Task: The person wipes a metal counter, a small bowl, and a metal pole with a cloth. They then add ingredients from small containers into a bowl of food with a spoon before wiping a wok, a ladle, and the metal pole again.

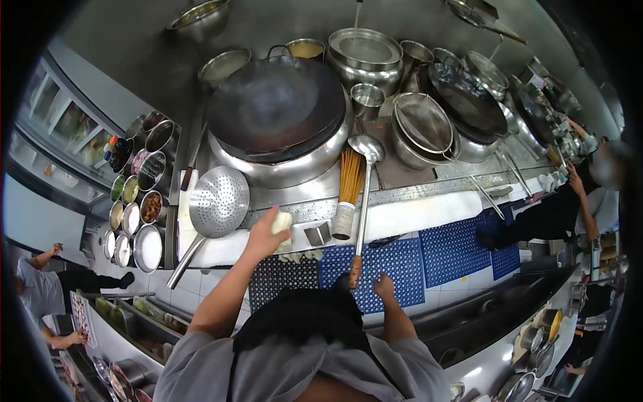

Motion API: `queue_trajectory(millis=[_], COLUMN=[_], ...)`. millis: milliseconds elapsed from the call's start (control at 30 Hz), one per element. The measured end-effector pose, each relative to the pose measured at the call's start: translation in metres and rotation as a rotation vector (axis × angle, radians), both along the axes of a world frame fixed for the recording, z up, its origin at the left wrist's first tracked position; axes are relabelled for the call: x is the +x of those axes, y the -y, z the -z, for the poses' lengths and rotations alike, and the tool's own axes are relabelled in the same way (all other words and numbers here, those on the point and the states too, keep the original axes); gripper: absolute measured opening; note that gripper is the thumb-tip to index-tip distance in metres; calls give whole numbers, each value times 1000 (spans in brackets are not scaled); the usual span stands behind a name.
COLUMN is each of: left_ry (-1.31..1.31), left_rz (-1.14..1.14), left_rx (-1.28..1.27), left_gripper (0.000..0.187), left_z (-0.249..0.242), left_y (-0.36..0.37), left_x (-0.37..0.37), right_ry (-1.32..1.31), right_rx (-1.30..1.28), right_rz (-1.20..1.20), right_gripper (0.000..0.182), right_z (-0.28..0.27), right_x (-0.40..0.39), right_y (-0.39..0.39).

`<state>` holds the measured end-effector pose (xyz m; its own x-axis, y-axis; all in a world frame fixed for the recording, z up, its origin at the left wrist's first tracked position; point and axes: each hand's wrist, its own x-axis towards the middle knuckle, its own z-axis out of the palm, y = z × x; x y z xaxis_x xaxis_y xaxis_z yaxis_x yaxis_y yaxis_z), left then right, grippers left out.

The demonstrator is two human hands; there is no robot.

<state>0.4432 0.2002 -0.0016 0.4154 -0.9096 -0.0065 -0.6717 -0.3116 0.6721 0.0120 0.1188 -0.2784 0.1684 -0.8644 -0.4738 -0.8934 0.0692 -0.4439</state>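
My left hand (pixel 265 236) is closed around a folded white cloth (pixel 284 220) at the front edge of the stove. My right hand (pixel 384 287) hangs low over the blue floor mat, its fingers curled in and no object showing in them. A perforated skimmer (pixel 220 202) lies left of my left hand, its handle jutting over the edge. To the right are a bamboo wok brush (pixel 351 179) and a long ladle (pixel 366 194) with a wooden handle end. Beyond my left hand, a dark wok (pixel 274 107) sits on its burner ring.
Bowls of ingredients (pixel 153 206) stand at the left. A strainer (pixel 424 123) rests over a pot, with a second wok (pixel 469 100) farther right. White towels (pixel 422 213) line the front edge. One co-worker (pixel 593 194) is at the right, another (pixel 47 285) at the left. A counter (pixel 469 328) runs behind me.
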Motion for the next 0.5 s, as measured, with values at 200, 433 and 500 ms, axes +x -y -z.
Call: queue_trajectory(millis=[200, 433, 500], left_ry=[-1755, -1886, -1726], left_rz=[-115, -167, -138], left_rx=[-254, -115, -78], left_gripper=[59, 50, 48], left_z=[-6, -2, 16], left_y=[-69, -123, -125], left_x=[16, -6, -4], right_ry=[-91, 674, 851], right_rx=[237, -178, -178], right_rz=[153, -26, -85], right_gripper=[43, 26, 29], right_z=[-7, -121, -183], right_x=[-19, 131, 184], right_y=[-89, -126, -124])
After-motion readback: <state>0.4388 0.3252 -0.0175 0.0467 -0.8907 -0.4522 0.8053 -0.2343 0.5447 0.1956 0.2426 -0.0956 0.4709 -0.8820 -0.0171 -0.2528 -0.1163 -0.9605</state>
